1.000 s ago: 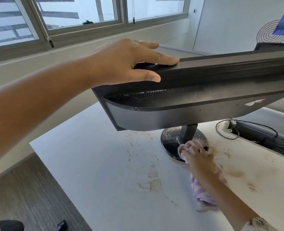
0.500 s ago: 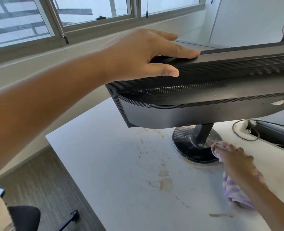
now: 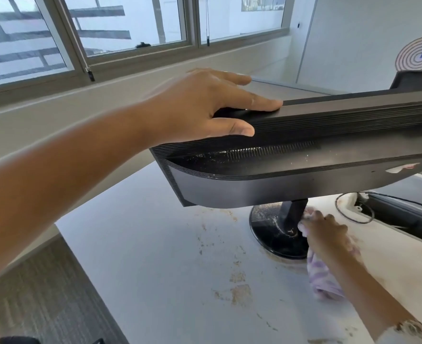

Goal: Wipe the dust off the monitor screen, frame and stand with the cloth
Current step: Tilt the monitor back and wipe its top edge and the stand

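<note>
A black monitor (image 3: 304,180) is seen from behind and above; its dusty back vents face me and the screen is hidden. My left hand (image 3: 205,108) grips the monitor's top left edge, fingers over the far side, thumb on the back. Under it stands the round black stand base (image 3: 267,234) with a short neck (image 3: 291,214), both streaked with dust. My right hand (image 3: 326,234) holds a bunched purple-and-white cloth (image 3: 321,279) and presses it against the foot of the neck on the base's right side.
The white desk (image 3: 167,256) carries brown dirt stains in front of the stand. A black cable loop (image 3: 353,207) and a cable trough lie at the right. A windowed wall runs behind; grey carpet lies at the lower left.
My right hand has slid the cloth from the base's right rim inward to the foot of the neck. The left hand keeps its hold on the monitor's top edge.
</note>
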`<action>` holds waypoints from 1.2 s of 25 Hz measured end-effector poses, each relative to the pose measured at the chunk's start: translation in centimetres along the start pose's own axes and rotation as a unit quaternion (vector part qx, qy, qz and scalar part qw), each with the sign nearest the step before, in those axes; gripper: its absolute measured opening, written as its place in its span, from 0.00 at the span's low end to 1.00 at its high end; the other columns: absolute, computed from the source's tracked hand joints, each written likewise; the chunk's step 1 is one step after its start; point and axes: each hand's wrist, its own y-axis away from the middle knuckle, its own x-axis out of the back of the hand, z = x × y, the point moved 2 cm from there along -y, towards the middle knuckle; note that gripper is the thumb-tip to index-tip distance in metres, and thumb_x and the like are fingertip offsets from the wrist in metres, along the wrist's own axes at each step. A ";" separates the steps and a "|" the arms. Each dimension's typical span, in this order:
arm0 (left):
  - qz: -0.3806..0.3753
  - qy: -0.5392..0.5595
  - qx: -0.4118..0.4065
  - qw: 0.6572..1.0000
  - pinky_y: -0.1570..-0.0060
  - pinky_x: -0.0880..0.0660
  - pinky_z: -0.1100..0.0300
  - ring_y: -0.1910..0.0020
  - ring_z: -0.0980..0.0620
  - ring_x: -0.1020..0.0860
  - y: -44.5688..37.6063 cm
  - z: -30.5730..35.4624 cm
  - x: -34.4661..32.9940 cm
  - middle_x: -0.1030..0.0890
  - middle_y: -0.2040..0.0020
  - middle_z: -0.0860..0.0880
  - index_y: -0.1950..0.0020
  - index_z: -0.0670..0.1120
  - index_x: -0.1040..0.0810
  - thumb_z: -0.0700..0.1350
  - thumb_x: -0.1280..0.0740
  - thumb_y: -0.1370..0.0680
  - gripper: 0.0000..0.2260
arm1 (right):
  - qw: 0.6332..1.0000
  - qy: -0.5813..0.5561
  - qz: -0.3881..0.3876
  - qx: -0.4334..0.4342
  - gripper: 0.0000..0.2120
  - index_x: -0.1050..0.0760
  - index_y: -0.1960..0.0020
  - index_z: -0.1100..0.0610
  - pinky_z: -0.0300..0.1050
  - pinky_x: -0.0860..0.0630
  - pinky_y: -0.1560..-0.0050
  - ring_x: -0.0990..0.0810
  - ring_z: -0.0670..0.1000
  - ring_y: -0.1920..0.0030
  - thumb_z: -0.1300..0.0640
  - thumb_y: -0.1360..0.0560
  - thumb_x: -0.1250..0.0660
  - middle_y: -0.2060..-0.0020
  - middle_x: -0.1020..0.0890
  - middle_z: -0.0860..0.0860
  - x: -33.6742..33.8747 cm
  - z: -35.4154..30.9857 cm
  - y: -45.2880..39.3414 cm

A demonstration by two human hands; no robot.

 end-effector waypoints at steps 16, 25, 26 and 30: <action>0.007 0.021 -0.022 1.000 0.33 0.35 0.45 0.29 0.55 0.37 -0.1 0.0 0.0 0.29 0.35 0.65 0.33 0.67 0.41 0.64 0.45 0.26 0.21 | 0.998 0.001 0.007 0.058 0.27 0.38 0.31 0.55 0.52 0.23 0.54 0.27 0.61 0.41 0.57 0.27 0.34 0.39 0.26 0.59 1.7 -8.8 6.9; 0.005 0.012 -0.029 0.999 0.33 0.36 0.45 0.30 0.57 0.36 0.2 0.6 -0.2 0.32 0.37 0.69 0.35 0.71 0.44 0.64 0.46 0.26 0.20 | 0.984 0.119 -0.132 0.029 0.25 0.34 0.31 0.63 0.55 0.25 0.39 0.26 0.61 0.38 0.55 0.24 0.35 0.37 0.26 0.61 1.4 -12.4 2.3; 0.006 0.009 -0.031 0.999 0.33 0.36 0.45 0.30 0.56 0.36 0.2 0.6 -0.2 0.32 0.37 0.69 0.34 0.70 0.44 0.64 0.46 0.26 0.20 | 0.985 0.122 -0.121 0.014 0.24 0.33 0.32 0.62 0.57 0.23 0.43 0.25 0.62 0.40 0.56 0.25 0.35 0.39 0.25 0.61 1.3 -11.9 2.9; 0.013 0.004 -0.032 0.999 0.33 0.37 0.46 0.30 0.56 0.36 0.5 0.3 -0.3 0.32 0.35 0.67 0.33 0.68 0.43 0.64 0.46 0.26 0.21 | 0.988 0.107 -0.112 0.001 0.29 0.38 0.28 0.51 0.60 0.24 0.49 0.31 0.66 0.39 0.57 0.28 0.35 0.35 0.32 0.64 -0.2 -8.9 4.3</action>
